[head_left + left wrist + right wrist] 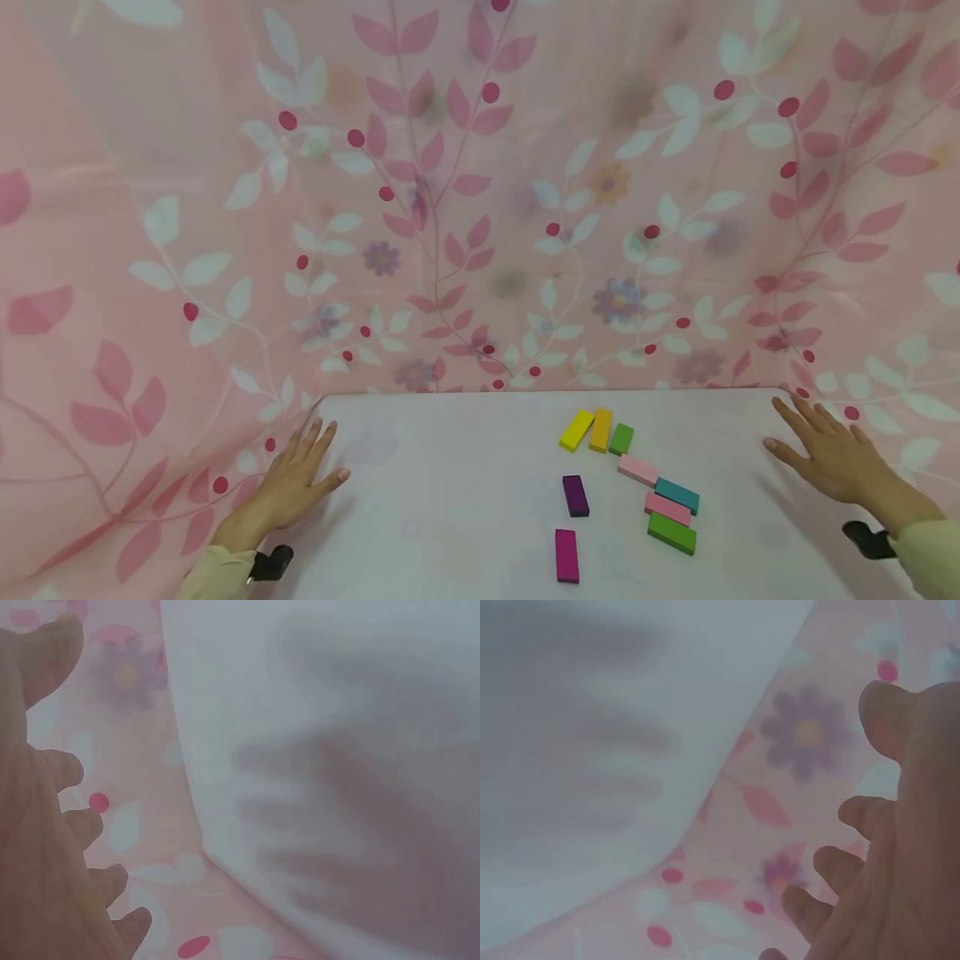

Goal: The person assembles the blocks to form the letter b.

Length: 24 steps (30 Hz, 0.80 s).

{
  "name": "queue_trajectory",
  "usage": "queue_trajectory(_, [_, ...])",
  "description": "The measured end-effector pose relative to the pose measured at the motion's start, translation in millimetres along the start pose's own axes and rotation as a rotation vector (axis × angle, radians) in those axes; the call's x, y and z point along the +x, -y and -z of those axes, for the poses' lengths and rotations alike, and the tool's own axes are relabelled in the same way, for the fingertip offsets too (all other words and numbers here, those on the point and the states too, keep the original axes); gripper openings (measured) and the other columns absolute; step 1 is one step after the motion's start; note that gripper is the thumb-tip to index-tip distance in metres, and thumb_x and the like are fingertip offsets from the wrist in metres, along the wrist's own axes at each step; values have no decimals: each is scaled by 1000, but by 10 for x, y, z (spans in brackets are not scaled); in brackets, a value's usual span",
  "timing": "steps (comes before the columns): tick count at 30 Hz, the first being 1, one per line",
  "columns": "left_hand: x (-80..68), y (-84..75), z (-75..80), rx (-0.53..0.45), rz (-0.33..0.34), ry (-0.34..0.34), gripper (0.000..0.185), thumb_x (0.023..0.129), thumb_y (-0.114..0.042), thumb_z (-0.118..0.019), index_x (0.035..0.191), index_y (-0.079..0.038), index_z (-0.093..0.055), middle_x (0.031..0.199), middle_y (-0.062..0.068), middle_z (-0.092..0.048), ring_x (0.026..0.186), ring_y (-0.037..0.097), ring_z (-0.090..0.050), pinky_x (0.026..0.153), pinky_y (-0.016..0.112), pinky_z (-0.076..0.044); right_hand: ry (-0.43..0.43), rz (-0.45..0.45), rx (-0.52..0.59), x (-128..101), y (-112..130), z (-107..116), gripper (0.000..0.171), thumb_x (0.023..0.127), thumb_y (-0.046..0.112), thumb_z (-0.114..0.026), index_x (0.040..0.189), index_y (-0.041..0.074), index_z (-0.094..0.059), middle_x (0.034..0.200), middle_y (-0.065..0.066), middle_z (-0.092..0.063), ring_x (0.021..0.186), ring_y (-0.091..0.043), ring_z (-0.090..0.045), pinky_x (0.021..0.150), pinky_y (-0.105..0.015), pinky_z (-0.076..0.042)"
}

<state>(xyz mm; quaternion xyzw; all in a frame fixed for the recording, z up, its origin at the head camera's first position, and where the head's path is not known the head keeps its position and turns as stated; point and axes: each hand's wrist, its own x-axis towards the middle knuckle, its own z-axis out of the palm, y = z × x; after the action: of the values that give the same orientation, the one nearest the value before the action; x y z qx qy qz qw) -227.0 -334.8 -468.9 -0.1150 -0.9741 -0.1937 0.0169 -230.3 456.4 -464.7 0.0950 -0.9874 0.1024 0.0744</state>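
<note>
Left hand lay flat, fingers spread, holding nothing, at table edge, 9 o'clock of blocks. Right hand likewise flat, empty, at 3 o'clock. Coloured blocks lay between, nearer right hand, untouched.

the left hand lay flat, fingers spread and straight. the right hand mirrored it, well apart, palm down.

We see the blocks lying scattered on the table, right of its middle. Our left hand sits at its left edge, our right hand at its right; a curtain hangs behind.
</note>
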Motion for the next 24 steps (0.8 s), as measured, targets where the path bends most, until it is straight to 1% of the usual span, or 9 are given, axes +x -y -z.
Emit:
queue_trajectory(1, [5,-7,-14,-3,-6,-3,88,104,-54,-60,169,-8,-23,174,32,-12,153,66,-7,110,87,-12,-2,7,0,3,27,-26,83,109,46,-53,168,2,-15,169,-38,-13,146,-70,-21,103,-90,-14])
queue_trajectory(4, [31,-54,-81,12,-23,-8,89,104,-55,-60,169,-6,-24,173,33,-13,153,67,-8,112,85,-13,-12,32,25,6,170,-158,83,106,46,-59,167,3,-22,167,-38,-21,146,-68,-23,104,-89,-16])
queue_trajectory(8, [80,-245,-226,17,-44,24,88,105,-54,-60,169,-5,-23,174,31,-10,155,64,-5,116,82,-13,0,79,75,21,467,-326,83,103,46,-65,167,9,-28,169,-33,-26,148,-64,-25,108,-87,-17])
queue_trajectory(12, [131,-548,-414,0,-96,65,86,105,-51,-60,169,-5,-24,175,29,-8,157,62,-3,116,82,-14,17,143,106,53,820,-416,80,101,47,-69,165,14,-36,170,-27,-30,150,-60,-28,111,-84,-18])
queue_trajectory(16, [166,-895,-628,-19,-168,115,85,105,-50,-61,169,-6,-26,175,28,-10,158,59,-4,118,79,-16,21,211,98,103,1146,-466,76,98,48,-72,161,16,-46,169,-23,-36,150,-56,-32,112,-81,-24])
queue_trajectory(17, [170,-966,-701,-26,-196,125,86,105,-51,-60,170,-9,-24,176,26,-8,159,57,-2,119,78,-16,25,226,90,118,1214,-481,75,98,49,-72,160,16,-47,169,-22,-37,151,-55,-33,112,-80,-25])
queue_trajectory(20, [161,-1229,-868,-34,-250,179,87,105,-55,-58,170,-11,-21,177,24,-7,160,55,-2,121,76,-15,43,266,87,167,1388,-543,74,99,51,-71,160,16,-48,169,-21,-37,152,-53,-33,113,-80,-25])
queue_trajectory(23, [139,-1481,-1024,-14,-293,233,90,104,-59,-57,171,-14,-19,178,20,-5,162,51,-3,124,72,-15,61,293,110,208,1523,-618,72,100,50,-69,159,15,-50,169,-21,-38,152,-52,-34,114,-80,-25])
queue_trajectory(24, [130,-1583,-1049,2,-295,260,90,103,-60,-57,171,-14,-20,179,19,-6,162,50,-4,124,71,-16,61,304,117,218,1562,-645,70,101,50,-69,159,15,-51,169,-21,-38,152,-52,-35,113,-80,-26])
